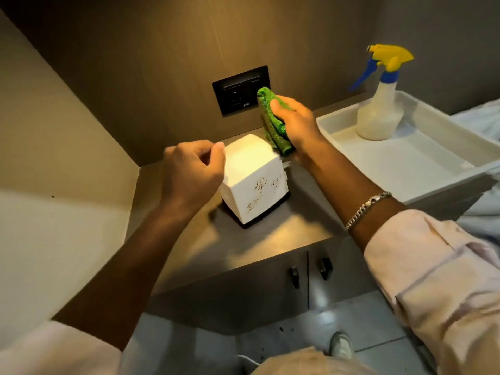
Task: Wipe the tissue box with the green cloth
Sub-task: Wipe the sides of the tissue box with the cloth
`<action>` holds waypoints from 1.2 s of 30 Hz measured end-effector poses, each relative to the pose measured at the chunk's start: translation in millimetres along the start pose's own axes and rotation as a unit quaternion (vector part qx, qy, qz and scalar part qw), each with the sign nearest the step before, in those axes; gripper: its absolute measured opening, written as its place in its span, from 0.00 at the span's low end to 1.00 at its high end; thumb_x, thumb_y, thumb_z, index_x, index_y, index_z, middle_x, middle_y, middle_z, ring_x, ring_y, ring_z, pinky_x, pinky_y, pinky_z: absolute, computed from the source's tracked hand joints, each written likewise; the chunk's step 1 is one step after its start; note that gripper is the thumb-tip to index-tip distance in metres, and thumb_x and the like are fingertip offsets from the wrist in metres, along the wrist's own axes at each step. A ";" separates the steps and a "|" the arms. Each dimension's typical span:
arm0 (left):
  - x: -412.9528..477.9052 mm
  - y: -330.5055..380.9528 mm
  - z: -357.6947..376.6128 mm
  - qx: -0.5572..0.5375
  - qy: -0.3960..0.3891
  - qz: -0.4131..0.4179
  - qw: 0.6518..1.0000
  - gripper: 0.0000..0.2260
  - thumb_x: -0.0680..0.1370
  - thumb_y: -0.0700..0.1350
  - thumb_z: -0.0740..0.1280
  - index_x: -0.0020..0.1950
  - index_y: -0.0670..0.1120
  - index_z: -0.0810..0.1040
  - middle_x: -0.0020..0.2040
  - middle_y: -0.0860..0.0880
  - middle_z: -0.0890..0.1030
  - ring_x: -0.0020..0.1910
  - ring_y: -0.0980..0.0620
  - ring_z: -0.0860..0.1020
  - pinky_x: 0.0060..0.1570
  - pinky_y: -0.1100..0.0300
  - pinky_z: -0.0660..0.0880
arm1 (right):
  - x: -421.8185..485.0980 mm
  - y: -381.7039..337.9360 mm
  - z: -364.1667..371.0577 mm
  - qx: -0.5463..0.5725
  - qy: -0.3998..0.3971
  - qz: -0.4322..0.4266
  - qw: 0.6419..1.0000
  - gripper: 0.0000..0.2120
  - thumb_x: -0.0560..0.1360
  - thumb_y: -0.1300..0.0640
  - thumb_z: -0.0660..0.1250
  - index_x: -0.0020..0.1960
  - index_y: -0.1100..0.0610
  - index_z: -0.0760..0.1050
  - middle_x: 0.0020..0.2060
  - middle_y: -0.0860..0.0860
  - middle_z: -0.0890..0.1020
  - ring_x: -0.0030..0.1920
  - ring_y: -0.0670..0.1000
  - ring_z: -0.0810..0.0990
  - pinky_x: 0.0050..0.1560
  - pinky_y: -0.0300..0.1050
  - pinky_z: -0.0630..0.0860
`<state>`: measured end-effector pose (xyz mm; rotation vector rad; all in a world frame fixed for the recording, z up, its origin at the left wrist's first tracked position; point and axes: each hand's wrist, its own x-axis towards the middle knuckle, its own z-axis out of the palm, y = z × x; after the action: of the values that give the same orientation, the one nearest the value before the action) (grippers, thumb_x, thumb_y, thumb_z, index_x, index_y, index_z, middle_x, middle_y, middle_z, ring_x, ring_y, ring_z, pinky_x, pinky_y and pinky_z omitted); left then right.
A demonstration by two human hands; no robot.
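A white tissue box (pixel 253 182) with thin gold drawings and a dark base lies tipped on the brown cabinet top (pixel 270 239). A bit of tissue sticks out on its right side. My right hand (pixel 295 123) is closed around a bunched green cloth (pixel 272 121), held just behind and to the right of the box, with the cloth's lower end near the box's far right corner. My left hand (pixel 193 169) is curled against the box's left side; whether it grips the box is hard to tell.
A white tray (pixel 433 169) sits to the right and holds a spray bottle (pixel 380 104) with a yellow and blue trigger. A black wall socket (pixel 239 90) is behind the box. Cabinet doors with dark handles (pixel 324 267) are below. Pale fabric lies at far right.
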<state>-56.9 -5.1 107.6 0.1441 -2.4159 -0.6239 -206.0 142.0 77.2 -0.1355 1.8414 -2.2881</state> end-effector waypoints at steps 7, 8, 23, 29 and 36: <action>51.8 -25.9 33.3 0.039 -0.342 0.224 0.912 0.20 0.81 0.49 0.59 0.70 0.42 0.73 0.73 0.43 0.72 0.78 0.45 0.60 0.74 0.40 0.62 | -78.5 62.1 -25.7 0.056 0.194 -0.071 0.977 0.13 0.77 0.44 0.64 0.61 0.38 0.76 0.60 0.46 0.82 0.59 0.45 0.80 0.58 0.46 0.79; 56.0 -29.4 37.8 0.046 -0.376 0.225 0.898 0.22 0.81 0.52 0.56 0.74 0.45 0.68 0.76 0.45 0.66 0.79 0.47 0.56 0.76 0.40 0.58 | -92.5 74.5 -22.4 0.064 0.217 -0.067 0.972 0.14 0.77 0.43 0.64 0.62 0.38 0.76 0.61 0.46 0.81 0.60 0.45 0.80 0.59 0.46 0.79; 55.4 -42.9 53.3 0.042 -0.395 0.269 0.877 0.30 0.80 0.56 0.46 0.79 0.44 0.50 0.81 0.46 0.51 0.80 0.52 0.49 0.78 0.46 0.50 | -135.2 136.9 113.4 0.105 0.384 -0.112 0.911 0.22 0.78 0.46 0.62 0.70 0.31 0.65 0.79 0.47 0.61 0.78 0.47 0.62 0.71 0.55 0.72; 56.2 -45.8 56.3 0.031 -0.387 0.276 0.879 0.27 0.81 0.50 0.49 0.79 0.43 0.52 0.81 0.44 0.53 0.80 0.50 0.50 0.78 0.44 0.52 | -96.8 118.9 97.0 0.077 0.433 -0.155 0.885 0.22 0.80 0.50 0.61 0.73 0.49 0.69 0.79 0.54 0.62 0.77 0.54 0.64 0.69 0.59 0.73; 53.5 -46.4 57.1 0.028 -0.373 0.274 0.886 0.27 0.81 0.51 0.48 0.79 0.44 0.52 0.81 0.46 0.54 0.80 0.51 0.51 0.77 0.44 0.53 | -137.8 151.0 141.0 0.073 0.405 -0.165 0.896 0.23 0.80 0.51 0.62 0.74 0.43 0.67 0.80 0.49 0.59 0.78 0.48 0.63 0.69 0.54 0.75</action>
<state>-136.3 -36.6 76.1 -0.8857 -2.9892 -0.3700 -29.0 5.9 -31.5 0.6886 2.0795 -3.0107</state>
